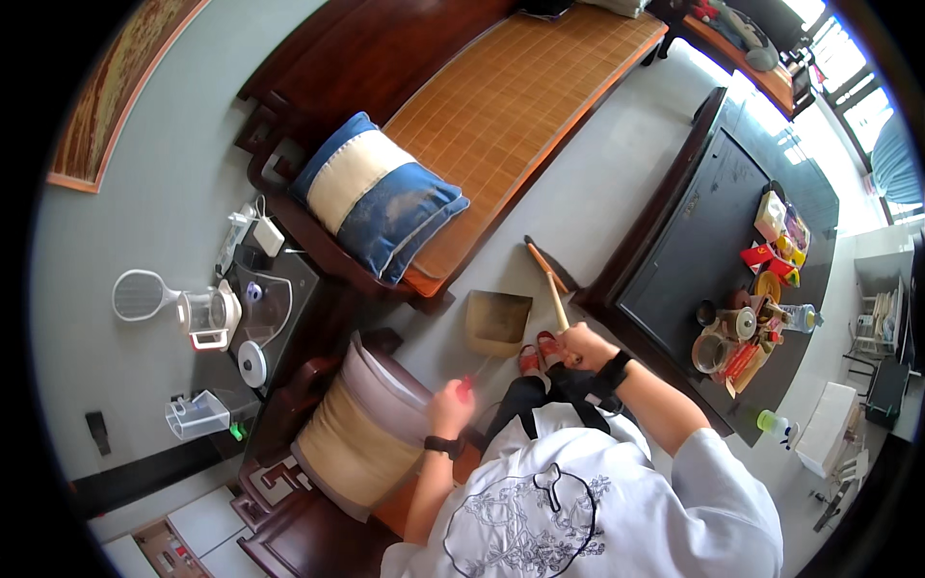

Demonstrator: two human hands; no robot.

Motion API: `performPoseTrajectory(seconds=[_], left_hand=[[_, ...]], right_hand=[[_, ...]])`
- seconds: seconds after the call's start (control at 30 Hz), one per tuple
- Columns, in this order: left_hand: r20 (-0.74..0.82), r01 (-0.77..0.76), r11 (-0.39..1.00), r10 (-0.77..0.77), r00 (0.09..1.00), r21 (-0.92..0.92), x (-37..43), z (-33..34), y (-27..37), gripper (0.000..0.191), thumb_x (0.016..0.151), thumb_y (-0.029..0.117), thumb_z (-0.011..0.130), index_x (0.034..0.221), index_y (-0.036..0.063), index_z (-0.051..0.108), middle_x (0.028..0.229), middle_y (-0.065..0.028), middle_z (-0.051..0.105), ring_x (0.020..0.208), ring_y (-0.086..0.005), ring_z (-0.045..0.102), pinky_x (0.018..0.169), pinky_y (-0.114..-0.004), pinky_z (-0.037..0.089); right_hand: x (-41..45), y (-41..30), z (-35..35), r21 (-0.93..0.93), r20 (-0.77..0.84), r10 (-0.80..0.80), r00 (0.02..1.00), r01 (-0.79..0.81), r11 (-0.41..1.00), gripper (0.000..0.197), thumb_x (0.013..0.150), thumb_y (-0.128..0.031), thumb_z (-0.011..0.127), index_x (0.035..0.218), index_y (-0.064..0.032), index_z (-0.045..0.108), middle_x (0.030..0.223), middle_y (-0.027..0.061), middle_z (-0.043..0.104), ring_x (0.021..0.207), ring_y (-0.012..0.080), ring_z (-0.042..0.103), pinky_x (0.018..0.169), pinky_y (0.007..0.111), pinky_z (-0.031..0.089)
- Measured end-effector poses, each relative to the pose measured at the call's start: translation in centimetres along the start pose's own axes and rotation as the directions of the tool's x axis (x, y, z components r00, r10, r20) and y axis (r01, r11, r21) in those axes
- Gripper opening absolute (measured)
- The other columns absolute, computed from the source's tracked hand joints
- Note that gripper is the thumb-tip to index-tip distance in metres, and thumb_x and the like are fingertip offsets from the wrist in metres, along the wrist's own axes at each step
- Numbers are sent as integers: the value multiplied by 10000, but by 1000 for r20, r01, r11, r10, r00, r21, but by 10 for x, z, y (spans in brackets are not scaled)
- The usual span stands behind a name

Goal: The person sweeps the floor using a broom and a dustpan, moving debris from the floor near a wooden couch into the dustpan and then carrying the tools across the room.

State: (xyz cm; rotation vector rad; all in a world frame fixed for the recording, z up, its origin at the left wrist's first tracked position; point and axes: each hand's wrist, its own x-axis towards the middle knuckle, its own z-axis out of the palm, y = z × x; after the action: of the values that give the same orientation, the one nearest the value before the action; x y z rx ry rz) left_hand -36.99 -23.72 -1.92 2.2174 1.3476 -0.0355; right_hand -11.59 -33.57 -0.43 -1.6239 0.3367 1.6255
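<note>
My right hand [589,347] grips the pale wooden handle of a broom [556,296]. Its orange head and dark bristles rest on the floor between the bench and the low table. My left hand [449,410], slightly blurred, is closed around the red grip of a long-handled dustpan [498,323]. The tan pan sits on the floor just left of the broom head, apart from it. From this angle I cannot tell whether any debris lies in the pan. My feet in red sandals [538,350] are close behind both tools.
To the left stands a wooden bench [506,123] with a woven mat and blue-and-cream cushions [379,195]. A dark low table [694,217] flanks me on the right, bearing jars and a tissue box. Near my left arm is a chair with a beige cushion [361,441].
</note>
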Motion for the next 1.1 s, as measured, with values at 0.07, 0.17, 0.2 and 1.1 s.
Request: performPoseTrajectory(seconds=[0.07, 0.17, 0.2, 1.1], left_hand=[[5, 16, 1000, -16, 1000, -18, 0, -2, 2, 226, 677, 279, 619, 833, 114, 623, 691, -157, 605, 662, -339, 586, 592, -420, 476], [37, 16, 1000, -17, 999, 15, -1, -10, 2, 229, 677, 278, 620, 835, 112, 623, 690, -158, 605, 665, -337, 586, 594, -412, 477], [59, 21, 1000, -21, 998, 8, -2, -11, -1, 245, 674, 285, 625, 845, 109, 625, 690, -155, 606, 666, -329, 588, 594, -402, 479], [16, -29, 998, 28, 999, 52, -15, 5, -14, 144, 690, 243, 573, 716, 102, 578, 611, -96, 591, 584, -297, 582, 519, -404, 467]], right_hand=[[0, -5, -25, 207, 130, 47, 990, -73, 976, 103, 833, -97, 434, 754, -56, 382, 552, 10, 382, 406, 83, 354, 328, 197, 254], [-18, -13, -47, 416, 227, 6, 974, -102, 904, 189, 857, -132, 397, 688, -105, 317, 532, -18, 338, 374, 56, 296, 315, 176, 221], [-22, -13, -53, 424, 232, -19, 973, -83, 902, 160, 855, -119, 408, 713, -98, 339, 535, -24, 341, 375, 61, 301, 315, 183, 232], [-19, 51, -56, -804, 128, -21, 992, 116, 583, 396, 774, -62, 518, 1123, -44, 332, 608, 99, 502, 421, 161, 476, 326, 277, 331]])
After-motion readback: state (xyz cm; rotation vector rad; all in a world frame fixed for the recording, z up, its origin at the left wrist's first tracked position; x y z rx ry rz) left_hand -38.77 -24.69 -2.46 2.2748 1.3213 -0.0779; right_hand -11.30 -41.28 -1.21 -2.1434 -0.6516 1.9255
